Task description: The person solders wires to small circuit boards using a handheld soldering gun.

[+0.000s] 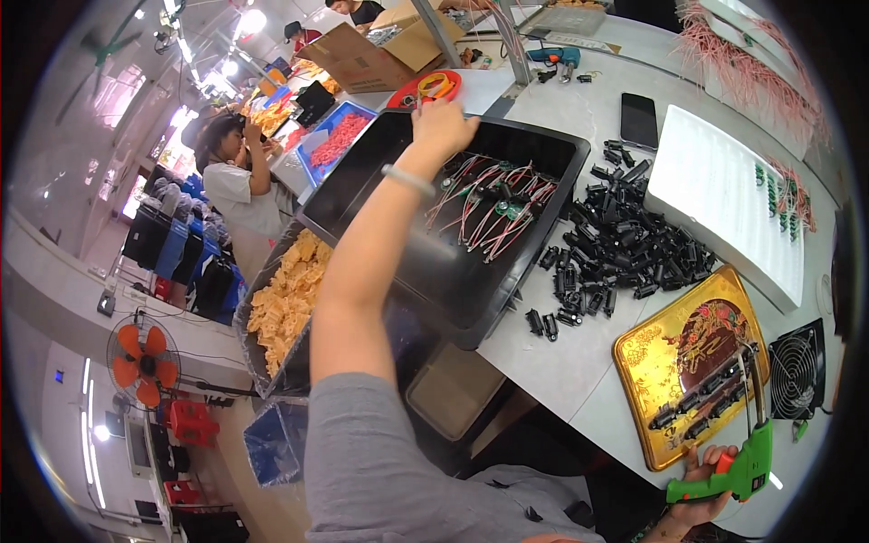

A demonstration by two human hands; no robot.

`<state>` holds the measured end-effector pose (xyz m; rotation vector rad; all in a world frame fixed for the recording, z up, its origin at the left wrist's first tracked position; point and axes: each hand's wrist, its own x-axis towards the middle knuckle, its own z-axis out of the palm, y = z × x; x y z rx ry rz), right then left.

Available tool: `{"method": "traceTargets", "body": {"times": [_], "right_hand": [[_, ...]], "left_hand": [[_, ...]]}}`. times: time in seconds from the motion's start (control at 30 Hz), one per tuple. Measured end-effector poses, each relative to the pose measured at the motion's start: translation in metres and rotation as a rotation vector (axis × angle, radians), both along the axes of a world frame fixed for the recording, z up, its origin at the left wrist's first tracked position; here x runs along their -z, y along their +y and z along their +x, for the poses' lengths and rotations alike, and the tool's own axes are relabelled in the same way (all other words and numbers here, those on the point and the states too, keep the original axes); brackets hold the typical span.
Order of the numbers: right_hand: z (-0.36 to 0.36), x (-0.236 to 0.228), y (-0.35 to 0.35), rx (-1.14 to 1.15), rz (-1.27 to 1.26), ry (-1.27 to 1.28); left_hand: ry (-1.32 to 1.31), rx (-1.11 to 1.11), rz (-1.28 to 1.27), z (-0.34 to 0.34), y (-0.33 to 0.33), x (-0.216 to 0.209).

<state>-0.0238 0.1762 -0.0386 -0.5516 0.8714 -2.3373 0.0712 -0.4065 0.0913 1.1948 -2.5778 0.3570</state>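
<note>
On my feed I see a grey short sleeve (pixel 358 452), a matching grey shirt front (pixel 507 484) with small black marks, and a pale, smooth bangle (pixel 409 179) around the left wrist (pixel 425 161).

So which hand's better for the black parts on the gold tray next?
Probably the right hand: it holds the green tool beside the gold tray and black parts. The left hand is away by the red dish.

Wired boards (pixel 502 206) in bin (pixel 434 281) — parts heap (pixel 625 240) right of it. Phone (pixel 639 120) behind heap, foam box (pixel 715 208) to right. Before heap — tray (pixel 647 362) with part rows (pixel 708 398); soldering gun (pixel 749 463) and fan (pixel 795 369) at tray's right.
</note>
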Motion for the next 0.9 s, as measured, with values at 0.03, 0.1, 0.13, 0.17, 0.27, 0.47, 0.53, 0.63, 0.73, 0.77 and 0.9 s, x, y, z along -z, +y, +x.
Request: {"method": "traceTargets", "body": {"times": [0.03,0.1,0.13,0.17,0.27,0.47,0.53,0.63,0.73,0.77,0.9], "right_hand": [[0.002,-0.004,0.002,0.043,0.023,-0.002],[0.000,-0.002,0.004,0.058,0.039,-0.015],[-0.001,0.000,0.007,0.057,-0.018,-0.004],[-0.003,0.001,0.008,0.039,-0.087,0.007],[-0.002,0.001,0.004,0.060,-0.126,0.000],[-0.003,0.007,0.001,0.139,-0.121,0.024],[-0.002,0.006,0.008,0.171,-0.112,0.045],[-0.004,0.008,0.026,0.223,-0.102,0.073],[-0.008,0.014,0.040,0.231,-0.173,0.030],[-0.009,0.013,0.041,0.241,-0.172,0.027],[-0.010,0.012,0.040,0.177,-0.240,-0.045]], "left_hand": [[0.078,0.173,0.102,-0.002,0.044,-0.020],[0.338,0.672,-0.081,0.019,0.137,-0.032],[0.361,0.847,-0.061,0.024,0.191,-0.033],[0.317,0.940,0.158,0.038,0.241,-0.027],[0.281,1.232,0.384,0.062,0.341,0.040],[0.302,0.985,0.484,0.019,0.440,0.109],[0.241,0.848,0.538,0.001,0.440,0.097],[0.129,0.728,0.454,-0.017,0.425,0.084],[0.080,0.742,0.458,-0.024,0.422,0.088],[0.047,0.725,0.460,-0.026,0.422,0.089],[0.002,0.741,0.445,-0.024,0.421,0.086]]}}
